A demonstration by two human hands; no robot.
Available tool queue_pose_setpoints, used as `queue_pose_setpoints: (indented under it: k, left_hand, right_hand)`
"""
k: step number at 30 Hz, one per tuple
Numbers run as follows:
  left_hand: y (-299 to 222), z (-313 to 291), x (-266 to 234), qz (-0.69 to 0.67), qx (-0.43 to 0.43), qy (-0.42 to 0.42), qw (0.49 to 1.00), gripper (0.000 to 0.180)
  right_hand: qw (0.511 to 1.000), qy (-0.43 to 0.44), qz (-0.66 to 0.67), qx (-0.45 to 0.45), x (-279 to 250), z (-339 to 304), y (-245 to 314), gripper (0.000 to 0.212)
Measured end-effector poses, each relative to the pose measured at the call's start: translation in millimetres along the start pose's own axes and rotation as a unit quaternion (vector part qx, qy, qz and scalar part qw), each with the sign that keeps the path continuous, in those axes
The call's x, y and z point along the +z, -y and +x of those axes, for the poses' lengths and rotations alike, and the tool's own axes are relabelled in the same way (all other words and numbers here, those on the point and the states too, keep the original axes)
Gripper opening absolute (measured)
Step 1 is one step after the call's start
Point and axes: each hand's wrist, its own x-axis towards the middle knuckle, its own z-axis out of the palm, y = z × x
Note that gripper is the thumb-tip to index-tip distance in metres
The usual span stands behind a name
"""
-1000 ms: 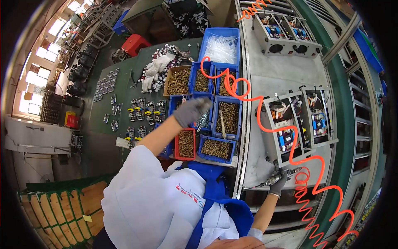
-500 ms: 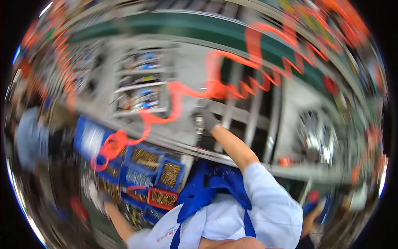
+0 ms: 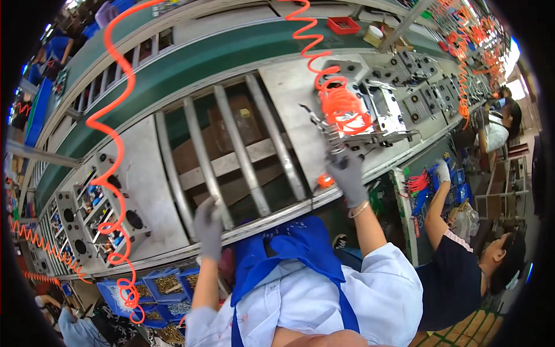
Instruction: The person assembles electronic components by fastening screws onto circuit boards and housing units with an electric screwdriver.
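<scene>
My right hand [image 3: 347, 178], in a grey glove, is at the near side of the bench. Its fingers are curled around the lower end of a slim silver tool [image 3: 332, 137], just below a bunched orange coiled hose [image 3: 344, 110]; the grip is partly hidden. Beyond and right of it sits a metal plate assembly [image 3: 381, 110]. My left hand [image 3: 209, 231], gloved in grey too, is over the front rail, next to the metal bars [image 3: 199, 156] spanning a gap in the bench. Its fingers look stretched out, with nothing visible in them.
An orange knob-like piece [image 3: 325, 181] sits near the front rail. Fixtures with round black parts [image 3: 81, 246] stand at left. Blue bins of small metal parts [image 3: 165, 284] are lower left. A green belt [image 3: 191, 63] runs behind. A co-worker [image 3: 457, 266] is close on my right.
My view has swung to the right. My left hand has moved from beside the parts bins up to the bench's front rail. My right hand is now closer to the metal plate assembly.
</scene>
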Motion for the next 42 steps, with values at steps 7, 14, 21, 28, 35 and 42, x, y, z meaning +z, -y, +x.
queue_pose_setpoints:
  k: [7,14,21,28,35,42]
  left_hand:
    - [-8.8,26.4,294.6,0.310,0.197,0.376,0.851,0.079]
    - [-0.2,36.2,375.2,0.381,0.180,0.484,0.767,0.063]
    - [-38.2,16.6,338.7,0.295,0.129,0.567,0.759,0.055]
    - [-37.9,7.6,340.4,0.261,0.153,0.561,0.770,0.063]
    - [-69.3,18.7,373.0,0.243,0.171,0.576,0.762,0.058]
    - [-27.3,22.7,351.9,0.213,0.153,0.535,0.803,0.054]
  right_hand:
    - [0.961,-0.231,-0.108,0.109,-202.2,86.8,-97.2,0.032]
    - [0.944,-0.191,0.121,0.239,-289.2,126.1,-174.1,0.031]
    - [0.942,-0.132,0.118,0.284,-302.2,108.0,-172.3,0.026]
    - [0.954,-0.114,0.120,0.251,-260.3,116.3,-125.8,0.030]
    - [0.943,-0.068,0.125,0.301,-230.6,97.3,-96.1,0.029]
    - [0.959,0.101,0.080,0.253,-131.1,73.9,-57.5,0.033]
